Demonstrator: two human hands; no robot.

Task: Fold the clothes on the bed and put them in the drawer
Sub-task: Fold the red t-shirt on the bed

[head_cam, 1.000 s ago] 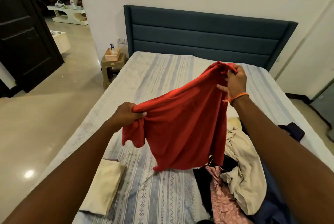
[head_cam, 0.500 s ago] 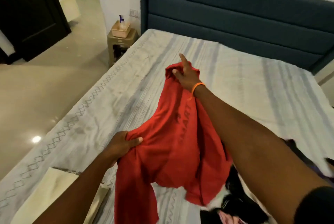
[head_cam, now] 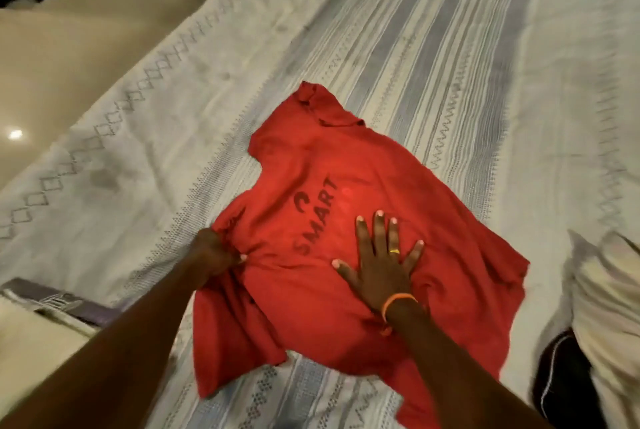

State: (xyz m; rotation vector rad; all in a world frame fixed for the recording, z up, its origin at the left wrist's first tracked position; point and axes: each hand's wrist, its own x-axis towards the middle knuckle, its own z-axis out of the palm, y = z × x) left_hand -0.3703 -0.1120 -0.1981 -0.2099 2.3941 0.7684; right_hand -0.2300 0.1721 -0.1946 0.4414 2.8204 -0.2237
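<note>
Head view looks down on a red T-shirt (head_cam: pixel 363 221) spread on the striped bedspread (head_cam: pixel 450 48), its printed side up and its collar pointing away from the person. By my reading the task is at an early stage: this shirt is laid out but not yet folded, its left sleeve area and lower hem are rumpled, and more garments wait at the right edge, a cream-coloured piece (head_cam: pixel 602 290) with something dark (head_cam: pixel 561 376) below it. A pale folded item (head_cam: pixel 38 345) at the lower left may be finished work, though I cannot tell for sure. No drawer shows in this view, so putting things away is presumably all to come. The right hand (head_cam: pixel 377 262) lies flat on the middle of the shirt, fingers straight and spread, pressing the cloth down beside the lettering. The left hand (head_cam: pixel 214 252) is at the shirt's left edge with fingers curled, pinching a bunch of fabric near the sleeve. So the shirt sits directly under both hands, pinned at its centre and held at one side.
</note>
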